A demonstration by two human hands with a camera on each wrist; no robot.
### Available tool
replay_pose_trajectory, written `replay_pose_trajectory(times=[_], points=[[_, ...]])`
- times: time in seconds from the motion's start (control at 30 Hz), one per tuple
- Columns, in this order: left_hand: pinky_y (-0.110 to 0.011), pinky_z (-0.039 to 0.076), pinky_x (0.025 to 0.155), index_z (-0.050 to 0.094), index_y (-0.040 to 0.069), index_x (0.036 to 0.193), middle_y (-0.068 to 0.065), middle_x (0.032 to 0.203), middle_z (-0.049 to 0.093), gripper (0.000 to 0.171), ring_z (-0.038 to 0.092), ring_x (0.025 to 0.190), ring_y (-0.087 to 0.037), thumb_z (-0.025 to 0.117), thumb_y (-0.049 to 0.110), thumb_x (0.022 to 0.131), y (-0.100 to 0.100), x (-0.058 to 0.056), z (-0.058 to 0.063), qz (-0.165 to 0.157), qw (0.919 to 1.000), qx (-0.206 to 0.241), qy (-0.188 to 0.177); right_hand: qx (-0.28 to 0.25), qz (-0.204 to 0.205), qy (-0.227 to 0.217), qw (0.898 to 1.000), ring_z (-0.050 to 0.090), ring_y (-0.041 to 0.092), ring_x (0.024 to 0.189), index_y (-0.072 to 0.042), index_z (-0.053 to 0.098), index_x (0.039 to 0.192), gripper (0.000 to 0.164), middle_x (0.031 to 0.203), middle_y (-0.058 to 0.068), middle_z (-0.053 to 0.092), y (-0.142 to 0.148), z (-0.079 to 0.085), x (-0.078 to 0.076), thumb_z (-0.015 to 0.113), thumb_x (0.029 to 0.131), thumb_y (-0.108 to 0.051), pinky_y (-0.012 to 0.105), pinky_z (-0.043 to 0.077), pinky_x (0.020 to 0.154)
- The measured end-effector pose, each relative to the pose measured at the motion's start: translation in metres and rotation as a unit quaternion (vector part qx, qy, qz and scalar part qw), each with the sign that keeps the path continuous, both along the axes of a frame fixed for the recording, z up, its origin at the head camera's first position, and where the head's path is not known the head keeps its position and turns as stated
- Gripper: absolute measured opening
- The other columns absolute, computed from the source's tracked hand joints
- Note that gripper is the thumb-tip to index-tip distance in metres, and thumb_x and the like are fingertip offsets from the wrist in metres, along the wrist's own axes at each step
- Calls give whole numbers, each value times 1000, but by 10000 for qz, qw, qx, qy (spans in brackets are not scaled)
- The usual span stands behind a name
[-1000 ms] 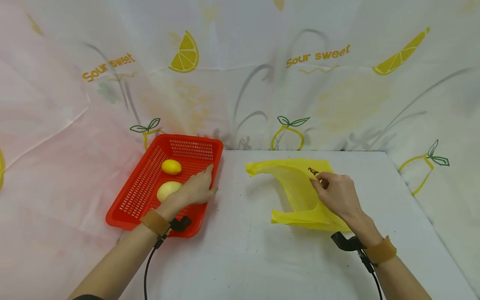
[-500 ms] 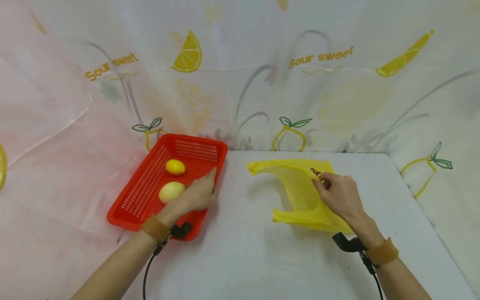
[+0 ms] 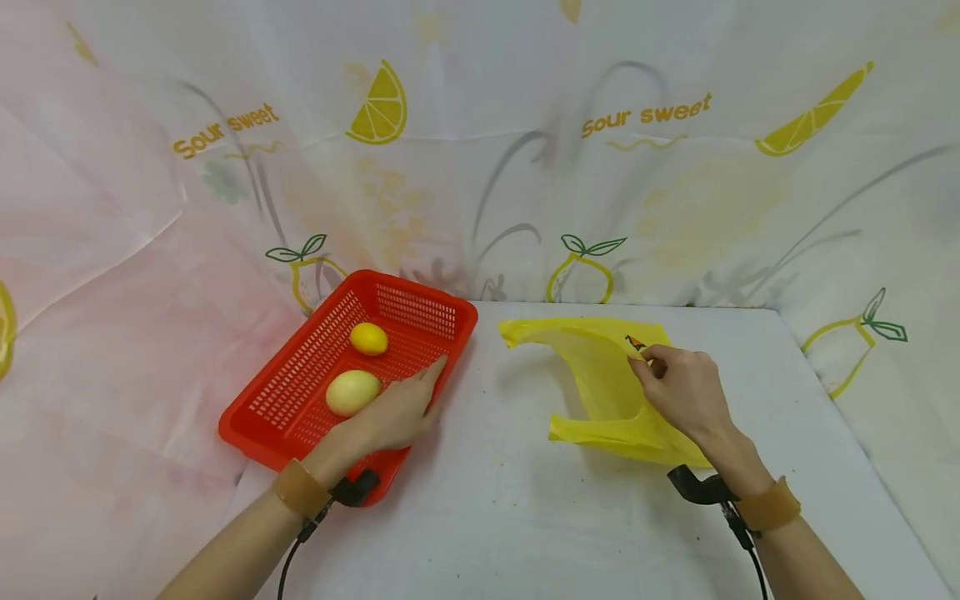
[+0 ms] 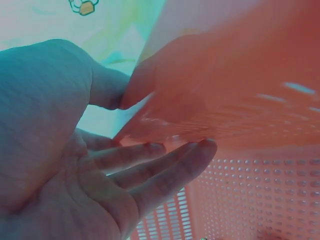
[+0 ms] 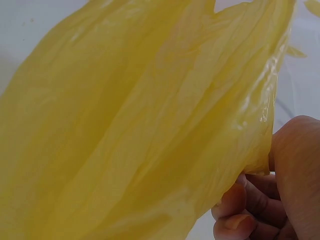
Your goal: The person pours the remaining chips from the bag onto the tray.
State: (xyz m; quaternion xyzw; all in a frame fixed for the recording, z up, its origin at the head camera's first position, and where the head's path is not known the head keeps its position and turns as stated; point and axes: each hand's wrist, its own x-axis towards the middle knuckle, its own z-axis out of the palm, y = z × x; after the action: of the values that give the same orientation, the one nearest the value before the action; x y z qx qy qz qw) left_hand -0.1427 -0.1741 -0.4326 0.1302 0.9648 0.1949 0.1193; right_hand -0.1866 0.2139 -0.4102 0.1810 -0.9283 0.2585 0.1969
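Note:
My left hand [image 3: 396, 412] lies over the near right side of a red plastic basket [image 3: 258, 392]. In the left wrist view its thumb and fingers sit on either side of the rim and grip it. Inside the basket are a lemon [image 3: 369, 338] and a larger, pale yellow oval fruit [image 3: 352, 392]. On the right, my right hand [image 3: 686, 392] pinches the upper edge of a yellow plastic bag [image 3: 600, 375] between thumb and fingers. The bag's mouth faces left with both handles spread. In the right wrist view the creased yellow film [image 5: 135, 125] fills most of the picture.
A white-covered table [image 3: 480, 517] lies beneath everything. Behind it hangs a pale curtain [image 3: 495, 150] printed with lemons and words. Each wrist wears a tan strap with a black camera, from which a cable [image 3: 288, 562] runs.
The basket has shifted right and turned clockwise with my left hand on its rim, and the two fruits have moved along. My right hand and the bag hold nearly still.

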Motion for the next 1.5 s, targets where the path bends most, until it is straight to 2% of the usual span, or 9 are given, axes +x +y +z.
replay_pose_trajectory(times=[0.17,0.3,0.53,0.73,0.93,1.23,1.5], points=[[-32,51,86,17,15,154,-5,141,48,76,57,92,-13,60,31,93,2,12,0,-232,9997,-52,42,-11,-2,-16,10000,45,8,43,-2,72,78,13,57,1,60,1,0,0,71,83,-14,24,39,41],[-32,51,86,15,19,154,-3,140,49,78,56,90,-12,60,34,93,3,18,0,-288,9995,-87,-49,-23,4,33,10000,45,8,43,-2,73,79,13,56,1,60,1,1,0,71,83,-14,24,39,41],[-37,48,96,14,19,154,-2,145,44,78,55,102,-11,60,33,93,5,29,0,-499,9987,-50,-38,-22,-27,88,10000,44,7,42,-3,72,77,13,56,2,61,3,2,0,71,83,-14,24,38,40],[-36,50,93,13,22,155,-1,142,46,76,55,97,-11,58,34,94,7,37,1,-599,9982,-26,-87,-61,-53,40,10000,44,8,42,-3,72,77,12,57,2,62,3,2,-1,71,83,-13,24,38,39],[-37,47,97,13,22,155,-2,146,43,72,55,107,-10,54,32,97,10,46,1,-668,9976,-78,-161,-73,-47,-11,10000,44,7,42,-4,72,78,11,57,2,61,4,2,-2,71,84,-14,23,38,39],[-40,45,99,15,19,154,-3,145,44,72,54,115,-14,56,30,96,11,53,3,-807,9965,-63,-198,-69,-62,-43,9999,45,8,43,-4,72,78,13,58,2,62,5,2,-2,70,85,-15,24,39,40],[-42,45,99,19,21,153,-1,146,43,76,51,122,-14,62,35,92,7,56,16,-803,9966,-36,-166,-53,-87,12,9999,44,8,42,-3,72,78,13,57,3,62,6,2,-3,70,84,-14,24,38,40]])
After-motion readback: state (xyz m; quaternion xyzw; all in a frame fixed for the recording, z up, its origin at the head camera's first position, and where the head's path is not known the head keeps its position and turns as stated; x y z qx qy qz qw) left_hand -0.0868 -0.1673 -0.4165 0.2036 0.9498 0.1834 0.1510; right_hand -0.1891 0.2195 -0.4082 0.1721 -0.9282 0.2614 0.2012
